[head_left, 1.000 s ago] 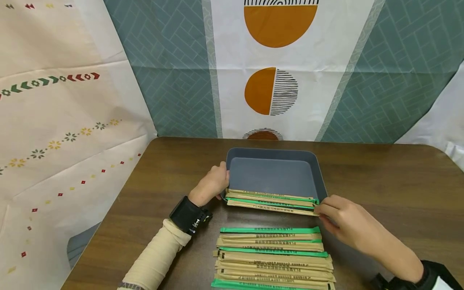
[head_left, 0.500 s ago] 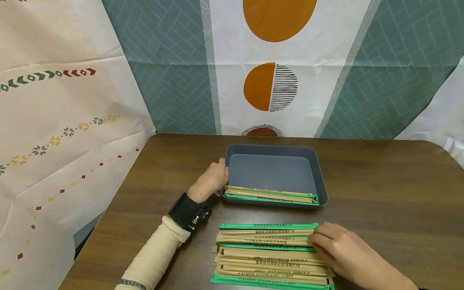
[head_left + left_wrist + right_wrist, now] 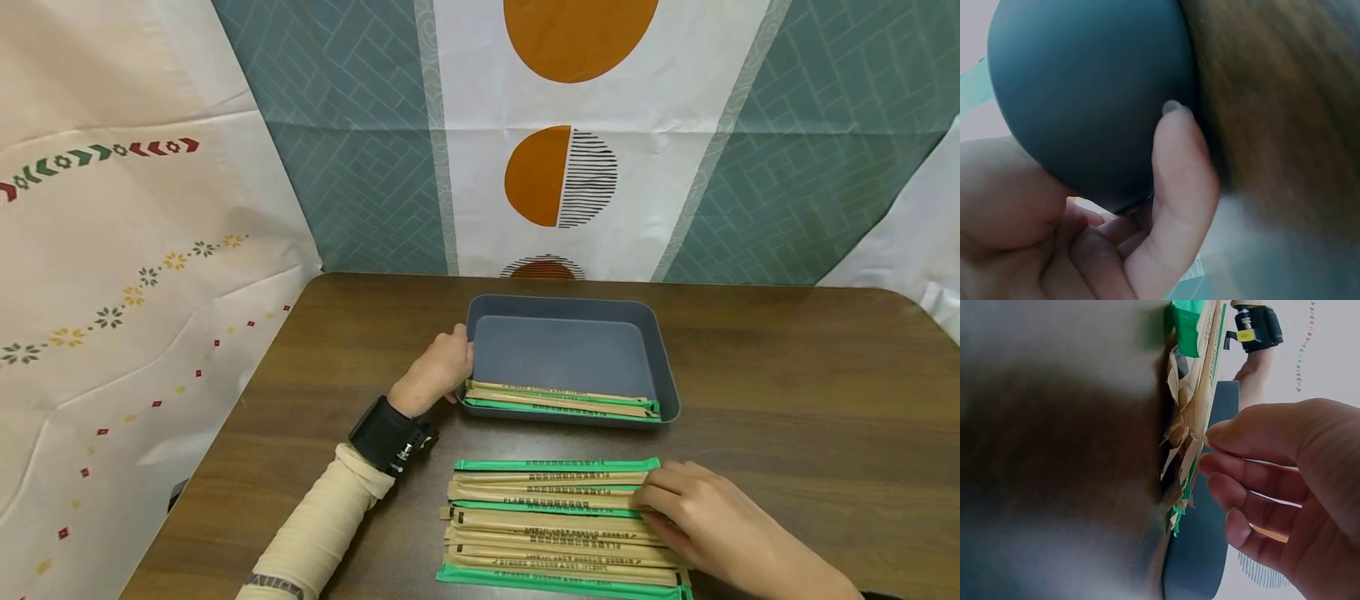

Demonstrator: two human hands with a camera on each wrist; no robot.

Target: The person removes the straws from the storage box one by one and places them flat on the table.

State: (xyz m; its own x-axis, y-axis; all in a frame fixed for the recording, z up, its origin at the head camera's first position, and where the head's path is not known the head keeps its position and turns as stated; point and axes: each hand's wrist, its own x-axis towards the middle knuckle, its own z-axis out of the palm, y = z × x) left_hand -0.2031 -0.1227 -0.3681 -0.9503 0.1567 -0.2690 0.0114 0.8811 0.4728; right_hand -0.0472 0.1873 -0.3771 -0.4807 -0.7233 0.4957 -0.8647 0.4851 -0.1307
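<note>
My left hand (image 3: 440, 367) grips the left side of a dark grey rectangular tray (image 3: 651, 333); in the left wrist view its thumb and fingers (image 3: 1182, 169) wrap the tray's rounded corner (image 3: 1097, 94). Along the tray's near side lie several brown and green wrapped straws (image 3: 555, 402). A larger pile of wrapped straws (image 3: 562, 527) lies in rows on the table in front of it. My right hand (image 3: 712, 517) is at the pile's right end, where thumb and forefinger pinch the end of a brown wrapped straw (image 3: 1200, 419) in the right wrist view.
The brown wooden table (image 3: 810, 400) extends to both sides. Behind it hangs a patterned cloth (image 3: 360, 150), and a white printed cloth (image 3: 112, 292) hangs at the left edge. A black wrist strap (image 3: 386, 435) sits on the left arm.
The right hand has come back from the tray's near right corner to the straw pile, leaving a straw in the tray. It then shifts slightly left. The left hand stays on the tray.
</note>
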